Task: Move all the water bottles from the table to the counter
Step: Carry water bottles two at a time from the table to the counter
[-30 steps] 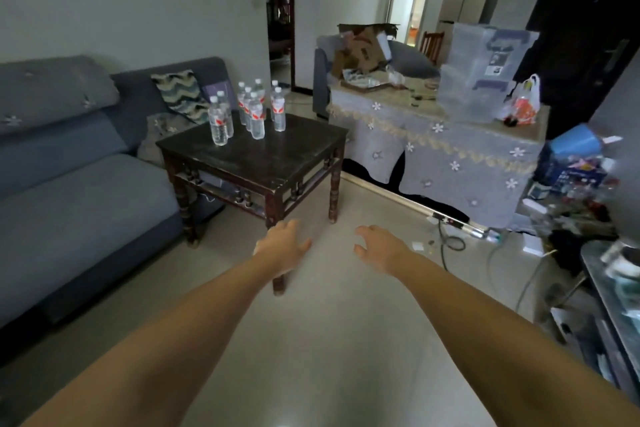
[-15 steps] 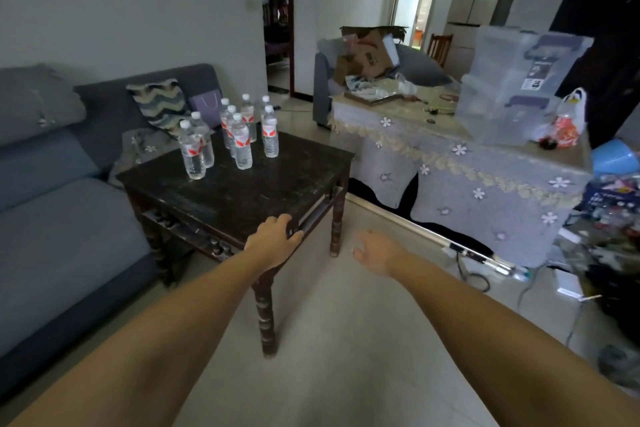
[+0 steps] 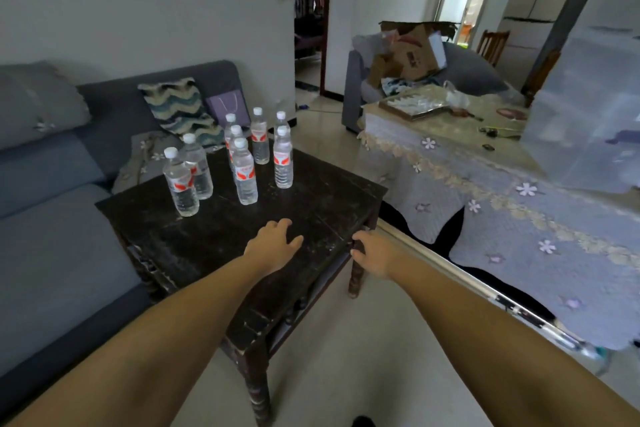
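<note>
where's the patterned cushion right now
In the head view the patterned cushion leans on the back of the grey sofa at upper left, behind the dark table and its water bottles.

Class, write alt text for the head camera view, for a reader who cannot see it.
Two bare hands, left hand and right hand, reach open over a dark wooden table toward eight upright water bottles clustered at its far side. A grey sofa stands left, a cloth-covered table right.
</note>
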Action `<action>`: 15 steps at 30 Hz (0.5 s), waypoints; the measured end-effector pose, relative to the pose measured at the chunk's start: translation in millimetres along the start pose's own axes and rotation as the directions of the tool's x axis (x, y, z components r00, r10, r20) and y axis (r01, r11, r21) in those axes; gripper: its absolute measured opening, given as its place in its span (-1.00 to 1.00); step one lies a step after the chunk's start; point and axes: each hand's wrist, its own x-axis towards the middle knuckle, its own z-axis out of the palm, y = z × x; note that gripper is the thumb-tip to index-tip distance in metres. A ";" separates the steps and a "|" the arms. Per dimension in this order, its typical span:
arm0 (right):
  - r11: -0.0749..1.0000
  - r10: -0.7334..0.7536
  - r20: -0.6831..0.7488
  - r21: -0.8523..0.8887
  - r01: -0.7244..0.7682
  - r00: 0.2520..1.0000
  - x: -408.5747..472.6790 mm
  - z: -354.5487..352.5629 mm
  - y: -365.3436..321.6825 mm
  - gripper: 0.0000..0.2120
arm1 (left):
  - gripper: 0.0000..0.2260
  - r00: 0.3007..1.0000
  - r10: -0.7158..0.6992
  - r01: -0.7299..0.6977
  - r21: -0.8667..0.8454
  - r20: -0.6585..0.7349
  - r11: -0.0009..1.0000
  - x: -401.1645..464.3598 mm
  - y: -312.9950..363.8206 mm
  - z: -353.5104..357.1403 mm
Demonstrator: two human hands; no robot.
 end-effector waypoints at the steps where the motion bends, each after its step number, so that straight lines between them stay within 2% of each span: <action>1: 1.000 -0.015 0.002 -0.003 0.015 1.000 21.4 -6.3 2.8 -0.58 | -0.47 1.000 -0.025 0.025 -0.007 -0.011 1.000 17.6 -1.3 -1.1; 9: 0.984 -0.141 0.057 -0.100 0.146 0.988 177.7 -67.2 25.0 -0.55 | -0.46 0.967 -0.239 0.219 -0.190 -0.088 0.957 149.7 -0.7 -9.5; 15: 0.970 -0.209 0.149 -0.090 0.224 0.966 277.6 -65.0 -3.2 -0.54 | -0.45 0.909 -0.414 0.374 -0.340 -0.049 0.863 203.4 -33.8 1.8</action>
